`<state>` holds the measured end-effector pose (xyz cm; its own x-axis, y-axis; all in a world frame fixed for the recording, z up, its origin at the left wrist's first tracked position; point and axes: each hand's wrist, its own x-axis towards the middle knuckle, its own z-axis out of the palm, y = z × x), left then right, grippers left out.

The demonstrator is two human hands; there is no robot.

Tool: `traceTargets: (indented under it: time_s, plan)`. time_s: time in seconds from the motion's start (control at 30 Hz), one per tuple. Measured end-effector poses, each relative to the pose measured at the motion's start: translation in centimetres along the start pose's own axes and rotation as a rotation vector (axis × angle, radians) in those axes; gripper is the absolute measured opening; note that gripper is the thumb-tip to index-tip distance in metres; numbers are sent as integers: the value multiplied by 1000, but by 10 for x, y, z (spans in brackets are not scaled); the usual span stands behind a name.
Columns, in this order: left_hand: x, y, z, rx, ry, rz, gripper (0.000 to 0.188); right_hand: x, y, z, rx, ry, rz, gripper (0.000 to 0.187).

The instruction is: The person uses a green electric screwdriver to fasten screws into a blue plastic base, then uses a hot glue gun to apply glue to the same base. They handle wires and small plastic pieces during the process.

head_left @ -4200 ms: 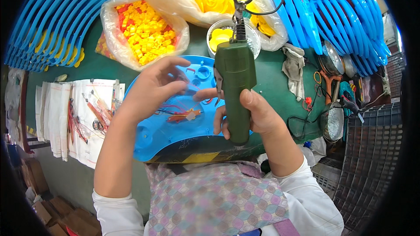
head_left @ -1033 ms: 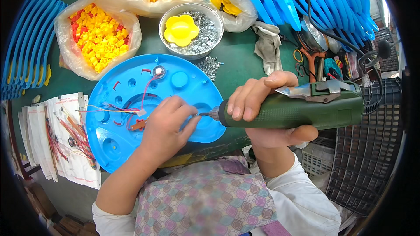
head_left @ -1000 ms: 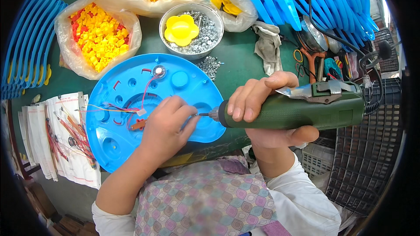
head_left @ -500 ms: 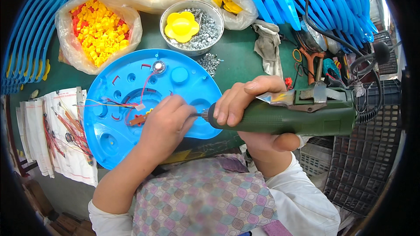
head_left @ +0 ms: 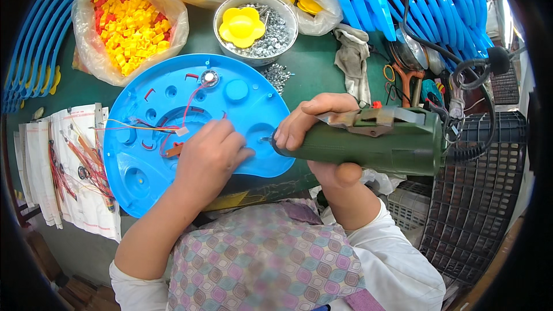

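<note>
My right hand grips a green electric screwdriver, held sideways with its bit pointing left over the blue plastic panel. The bit is apart from my left hand, whose fingers are curled together over the panel's middle. What those fingers hold, if anything, is hidden beneath them. Beside them an orange strip is partly covered by the hand. Thin wires run to a small white connector, and a red wire leads up to a round metal part on the panel.
Behind the panel stand a bowl of screws with a yellow flower-shaped piece and a bag of small yellow and red pieces. Wired parts lie on white cloth at left. Blue panels, a grey rag and a black crate are on the right.
The screwdriver bit has come away from my left fingers and has dropped slightly toward the panel. My left hand has shifted a little left, its fingers still curled.
</note>
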<state>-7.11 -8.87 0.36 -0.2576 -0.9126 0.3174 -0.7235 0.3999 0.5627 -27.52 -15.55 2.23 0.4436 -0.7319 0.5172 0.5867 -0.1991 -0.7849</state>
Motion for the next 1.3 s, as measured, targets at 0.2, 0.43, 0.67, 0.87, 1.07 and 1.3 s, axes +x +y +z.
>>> traceTargets:
  time_s: [0.2,0.43,0.67,0.87,1.07,1.3]
  plan:
    - [-1,-1,2,7,-8,9,24,-1,-5,7,-216,53,140,91]
    - [-2,-2,3,-20,4,8,22,0,-9,11,-156,133,117,94]
    - [2,-1,1,-67,-11,38,23,10,-12,11,7,41,-40,98]
    - [3,0,0,-142,-26,2,23,12,-15,13,23,26,-40,98]
    - [5,3,-2,-177,-68,13,18,9,-17,14,29,74,-42,98]
    - [3,1,1,-168,-59,29,21,9,-20,11,14,71,-92,98]
